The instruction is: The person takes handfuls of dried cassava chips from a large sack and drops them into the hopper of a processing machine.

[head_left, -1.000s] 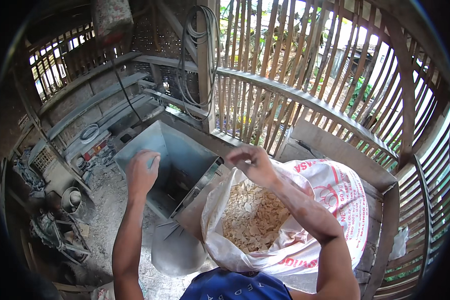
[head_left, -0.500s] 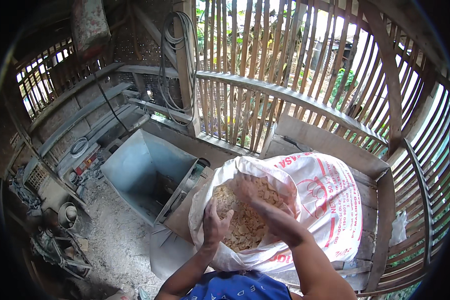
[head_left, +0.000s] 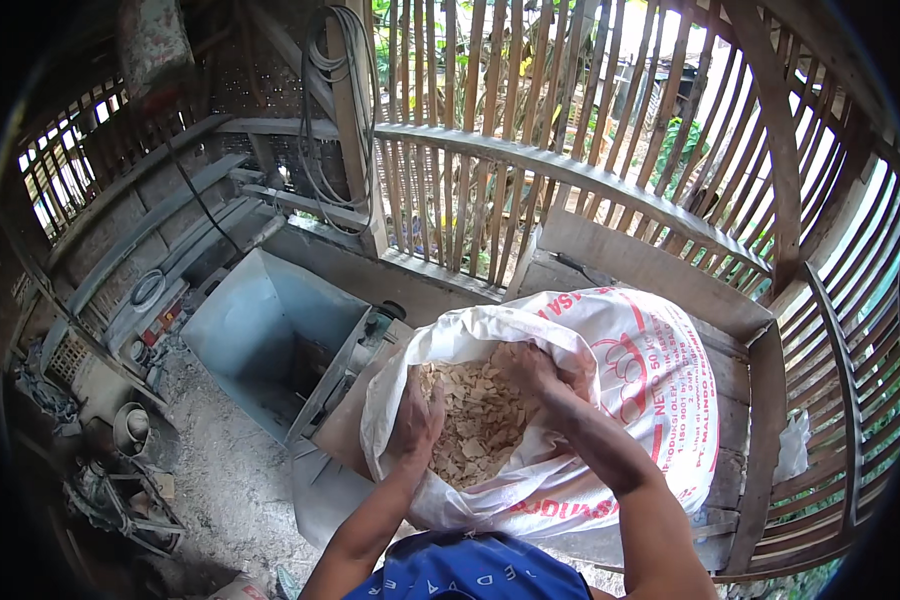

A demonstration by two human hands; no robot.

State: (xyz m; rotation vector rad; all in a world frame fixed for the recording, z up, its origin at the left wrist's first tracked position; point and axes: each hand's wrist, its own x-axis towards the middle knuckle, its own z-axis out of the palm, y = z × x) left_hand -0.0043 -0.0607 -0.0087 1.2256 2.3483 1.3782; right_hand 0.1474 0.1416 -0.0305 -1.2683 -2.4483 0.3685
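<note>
A white woven sack with red print stands with its mouth rolled wide. Pale tan, flat broken flakes fill it. At the left inner wall of the sack, my left hand dips into the flakes. Its thumb is apart from the fingers, whose tips are partly covered. My right hand reaches in by the far right part of the rim, against the flakes and the folded sack. Its fingertips are hidden, so what they hold cannot be made out.
Left of the sack is a blue-grey metal hopper with a deep hollow. A second full white sack lies on wooden boards at the right. Behind runs a slatted wooden wall, and a coiled hose hangs from a post.
My right hand has moved from the far middle of the flakes to the right rim. My left hand has shifted outward to the left wall. The view has turned slightly.
</note>
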